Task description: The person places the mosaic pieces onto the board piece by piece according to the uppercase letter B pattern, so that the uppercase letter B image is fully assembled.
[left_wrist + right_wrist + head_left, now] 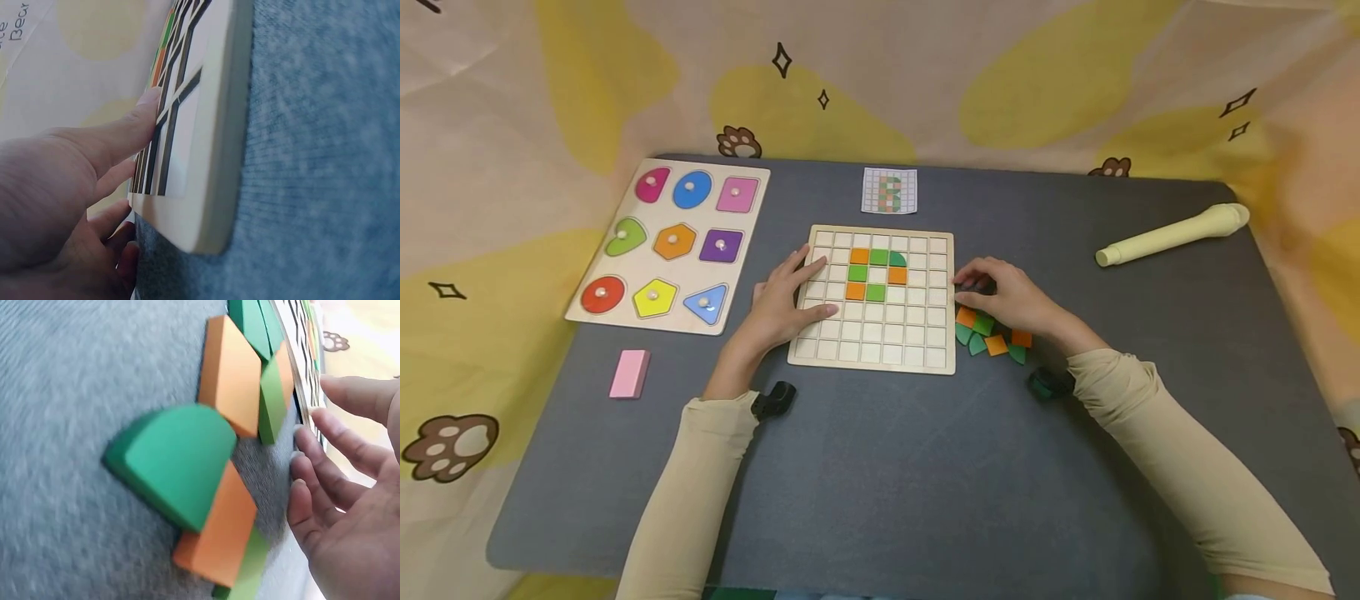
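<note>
A wooden grid board (887, 337) lies mid-table, with several orange, light green and dark green tiles set in its upper cells. My left hand (778, 307) rests along the board's left side, fingers spread and thumb on the grid. In the left wrist view, that thumb (134, 122) touches the board's face (178, 150). Beside the board's right edge is my right hand (1011, 292), holding nothing visible. Its thumb and fingers stand apart in the right wrist view. Loose tiles (996, 345) lie just below it, among them a dark green quarter-round tile (178, 459) and an orange square tile (231, 381).
Behind the board lies a small printed pattern card (889, 191). A shape-puzzle board (647, 271) with knobbed pieces is at the left, a pink block (629, 374) in front of it. At the far right lies a pale yellow microphone-shaped object (1172, 235).
</note>
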Demonstrator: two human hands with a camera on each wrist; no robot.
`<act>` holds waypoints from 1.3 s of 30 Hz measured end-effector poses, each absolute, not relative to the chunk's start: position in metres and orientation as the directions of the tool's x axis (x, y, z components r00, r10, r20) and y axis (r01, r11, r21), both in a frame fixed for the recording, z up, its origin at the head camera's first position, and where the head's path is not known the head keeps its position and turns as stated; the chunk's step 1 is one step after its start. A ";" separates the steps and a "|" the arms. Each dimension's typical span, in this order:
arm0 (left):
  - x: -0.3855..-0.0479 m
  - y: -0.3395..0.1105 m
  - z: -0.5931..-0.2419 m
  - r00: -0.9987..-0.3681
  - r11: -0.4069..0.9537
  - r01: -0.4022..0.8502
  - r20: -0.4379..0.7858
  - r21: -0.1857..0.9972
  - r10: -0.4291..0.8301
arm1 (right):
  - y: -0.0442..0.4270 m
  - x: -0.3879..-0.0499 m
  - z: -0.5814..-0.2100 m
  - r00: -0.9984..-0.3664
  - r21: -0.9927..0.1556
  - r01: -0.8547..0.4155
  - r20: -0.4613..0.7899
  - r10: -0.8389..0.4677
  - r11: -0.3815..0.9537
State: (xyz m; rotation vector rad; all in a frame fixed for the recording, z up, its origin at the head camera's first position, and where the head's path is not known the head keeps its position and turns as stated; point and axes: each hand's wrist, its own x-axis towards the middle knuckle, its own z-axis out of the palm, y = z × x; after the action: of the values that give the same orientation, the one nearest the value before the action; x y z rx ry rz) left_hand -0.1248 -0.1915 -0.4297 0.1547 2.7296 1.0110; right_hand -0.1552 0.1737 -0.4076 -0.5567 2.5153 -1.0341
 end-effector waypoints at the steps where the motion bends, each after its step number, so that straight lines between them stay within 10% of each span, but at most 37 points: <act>1: -0.125 -0.191 -0.430 -0.969 0.757 0.020 -0.174 0.653 0.176 | 0.175 -0.155 -0.407 -0.854 -0.722 -0.218 -0.185 -0.487 0.657; 39: -0.125 -0.192 -0.432 -0.968 0.757 0.023 -0.173 0.653 0.179 | 0.193 -0.152 -0.400 -0.798 -0.647 -0.288 -0.246 -0.551 0.706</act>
State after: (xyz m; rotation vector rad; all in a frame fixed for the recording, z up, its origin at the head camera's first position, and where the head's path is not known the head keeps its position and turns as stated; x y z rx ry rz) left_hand -0.1249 -0.1923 -0.4320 0.1590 2.7297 1.0092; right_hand -0.1522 0.1926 -0.3996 -0.6470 2.4891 -0.8434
